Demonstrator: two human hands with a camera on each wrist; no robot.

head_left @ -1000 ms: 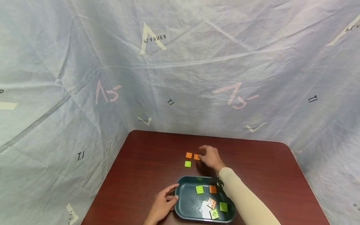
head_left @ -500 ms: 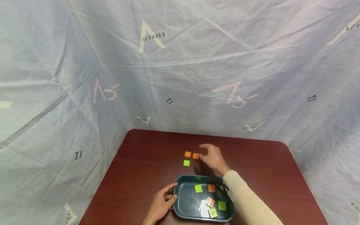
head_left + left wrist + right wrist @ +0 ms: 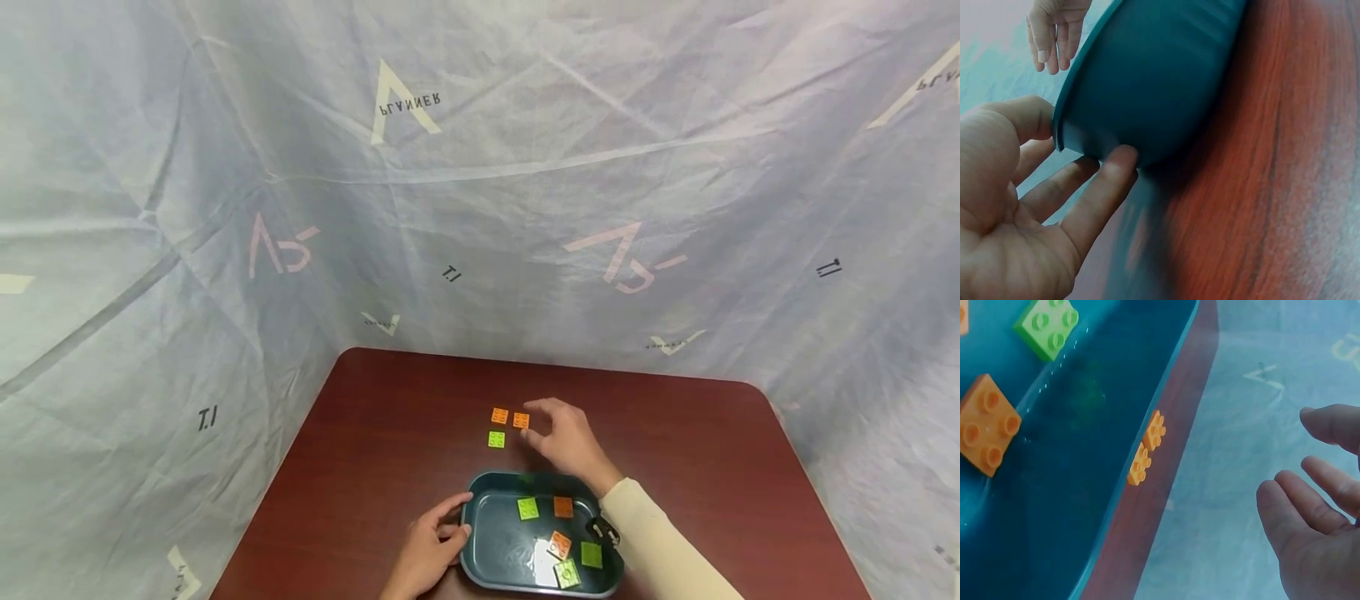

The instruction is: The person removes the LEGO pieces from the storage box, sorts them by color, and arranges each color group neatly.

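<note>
My left hand [image 3: 429, 550] holds the left end of a dark teal tray [image 3: 495, 533]. In the left wrist view, one digit hooks over the tray's rim [image 3: 1067, 94] and other fingertips press its outer wall. Beyond the tray, my right hand [image 3: 566, 437] hovers with thumb and fingers spread, holding nothing. Just left of its fingertips lies an orange toy brick [image 3: 521, 420]. A second orange brick [image 3: 499, 415] is beside that one, and a green brick [image 3: 497, 439] is nearer the tray. The right wrist view shows the hand's spread fingers [image 3: 1291, 515].
Several bricks lie scattered inside the tray, among them a green brick [image 3: 528, 508], an orange brick [image 3: 563, 507] and a darker green brick [image 3: 592, 555]. The reddish-brown table [image 3: 390, 450] is bounded by hanging grey fabric [image 3: 480, 208] at the back and sides.
My right hand has drawn slightly back towards the tray, and its thumb has come off the nearer orange brick, which stays in place. The left hand keeps its hold on the tray.
</note>
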